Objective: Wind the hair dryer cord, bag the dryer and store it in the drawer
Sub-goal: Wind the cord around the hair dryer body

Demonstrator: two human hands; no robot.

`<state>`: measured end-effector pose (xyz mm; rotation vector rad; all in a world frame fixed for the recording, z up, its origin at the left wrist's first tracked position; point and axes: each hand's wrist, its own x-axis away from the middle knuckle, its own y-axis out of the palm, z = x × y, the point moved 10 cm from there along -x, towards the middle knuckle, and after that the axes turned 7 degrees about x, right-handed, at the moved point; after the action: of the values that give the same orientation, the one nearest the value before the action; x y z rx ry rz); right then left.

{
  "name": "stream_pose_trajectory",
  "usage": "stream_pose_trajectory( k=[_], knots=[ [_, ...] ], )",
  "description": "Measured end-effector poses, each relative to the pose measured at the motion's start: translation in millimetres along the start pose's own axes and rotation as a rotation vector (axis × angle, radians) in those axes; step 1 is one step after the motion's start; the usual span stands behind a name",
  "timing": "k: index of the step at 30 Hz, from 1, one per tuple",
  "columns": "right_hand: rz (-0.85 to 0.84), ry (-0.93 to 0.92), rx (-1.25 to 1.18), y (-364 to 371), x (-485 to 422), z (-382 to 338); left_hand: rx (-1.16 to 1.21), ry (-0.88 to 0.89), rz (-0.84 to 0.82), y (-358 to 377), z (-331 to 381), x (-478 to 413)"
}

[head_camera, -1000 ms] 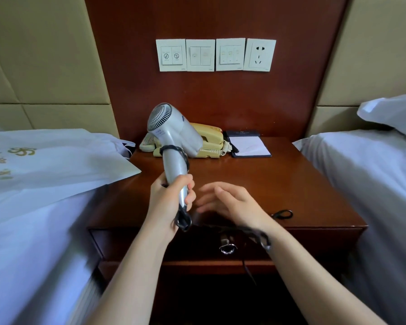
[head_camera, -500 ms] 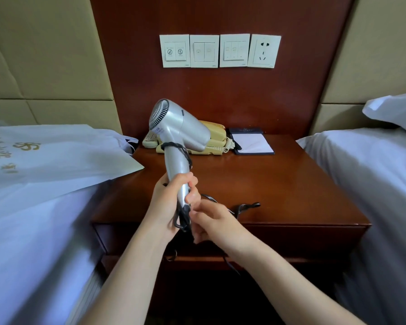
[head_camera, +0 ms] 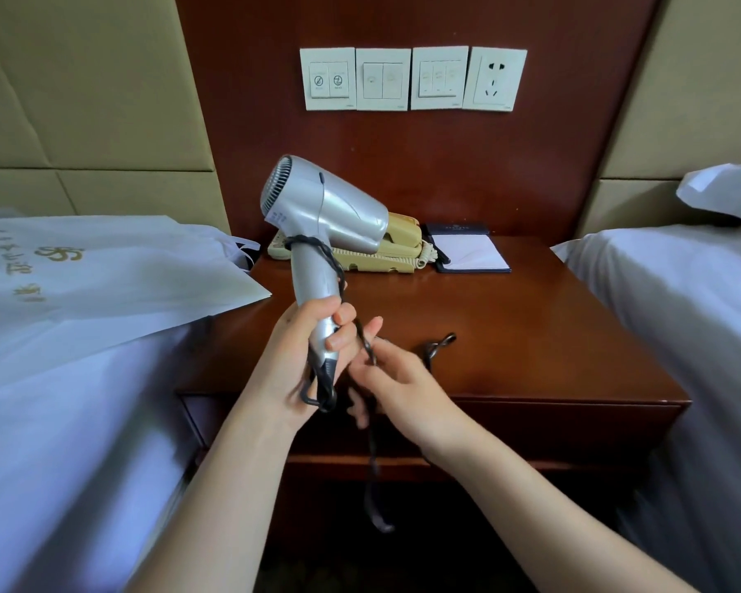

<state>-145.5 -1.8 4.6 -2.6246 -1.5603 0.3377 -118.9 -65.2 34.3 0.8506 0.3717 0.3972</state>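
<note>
A silver hair dryer (head_camera: 321,207) stands upright above the wooden nightstand (head_camera: 510,336), its handle gripped by my left hand (head_camera: 300,348). Its black cord (head_camera: 317,250) loops once around the top of the handle and runs down the handle's side. My right hand (head_camera: 398,383) pinches the cord just right of the handle's lower end. A loose length hangs down in front of the drawer (head_camera: 552,425), and a twisted bit lies on the nightstand top. A white bag (head_camera: 103,284) with gold lettering lies flat on the left bed.
A beige telephone (head_camera: 398,246) and a notepad (head_camera: 467,254) sit at the back of the nightstand. Switch plates and a wall socket (head_camera: 495,79) are on the wood panel above. White beds flank the nightstand; a pillow (head_camera: 728,190) lies on the right one.
My right hand came from the nightstand's front edge to the handle and took hold of the cord, lifting it beside the handle. The dryer has turned a little, its nozzle now pointing right.
</note>
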Motion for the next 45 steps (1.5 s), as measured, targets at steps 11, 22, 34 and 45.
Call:
stream_pose_trajectory(
  k=[11,22,34,45],
  knots=[
    [0.259,-0.173,-0.080,-79.3,5.0,-34.0,-0.249,0.000,0.290,-25.4,7.1,7.3],
    [-0.061,-0.087,-0.108,-59.2,10.9,-42.4,-0.490,0.048,0.342,-26.7,8.0,9.9],
    [-0.006,-0.343,1.380,-15.5,20.7,-87.5,-1.345,0.140,0.369,-26.1,25.4,1.9],
    [-0.025,-0.268,0.933,-26.3,19.4,-88.6,-1.564,0.314,0.290,9.8,24.2,11.0]
  ],
)
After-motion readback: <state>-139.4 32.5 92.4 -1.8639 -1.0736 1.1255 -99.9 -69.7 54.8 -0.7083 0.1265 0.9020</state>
